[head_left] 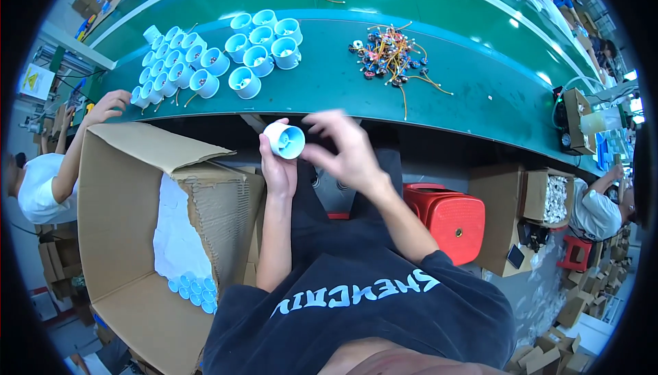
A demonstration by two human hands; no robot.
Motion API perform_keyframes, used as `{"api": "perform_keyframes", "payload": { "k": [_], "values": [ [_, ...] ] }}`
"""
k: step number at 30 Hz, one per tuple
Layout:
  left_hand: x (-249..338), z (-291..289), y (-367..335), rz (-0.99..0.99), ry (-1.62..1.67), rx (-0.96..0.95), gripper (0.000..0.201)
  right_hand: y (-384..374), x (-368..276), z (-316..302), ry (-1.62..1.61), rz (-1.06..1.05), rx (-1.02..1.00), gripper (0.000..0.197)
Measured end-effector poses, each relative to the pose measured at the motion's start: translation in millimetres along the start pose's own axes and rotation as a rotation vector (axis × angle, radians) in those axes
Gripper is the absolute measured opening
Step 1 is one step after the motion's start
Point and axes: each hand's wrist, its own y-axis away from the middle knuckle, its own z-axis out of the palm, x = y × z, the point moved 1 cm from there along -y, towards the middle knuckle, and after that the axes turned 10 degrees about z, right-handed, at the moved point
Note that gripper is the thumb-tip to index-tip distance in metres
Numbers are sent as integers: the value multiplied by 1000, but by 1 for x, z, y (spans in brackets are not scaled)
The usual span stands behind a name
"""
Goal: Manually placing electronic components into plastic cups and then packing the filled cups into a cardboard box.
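The step in hand appears to be the two-handed handling of one pale-blue cylindrical housing, held in front of the green workbench. The fingers of the left hand are clamped around its outer wall; its open mouth faces the right hand, whose blurred fingers are spread apart just beside the rim, contact being impossible to tell. The next move seems to call for a steady left hold and careful right-finger placement.
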Motion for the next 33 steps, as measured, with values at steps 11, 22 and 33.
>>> {"api": "perform_keyframes", "payload": {
  "k": [11, 22, 33],
  "values": [
    [-9, -20, 16, -141, 101, 127, 54, -61, 74, -86, 954, 225, 349, 29],
    [1, -5, -4, -212, 336, 56, 49, -58, 46, -87, -51, 124, 538, 22],
    [-23, 3, -3, -270, 312, 50, 44, -62, 80, -96, -111, 172, 424, 22]
  ]
}}
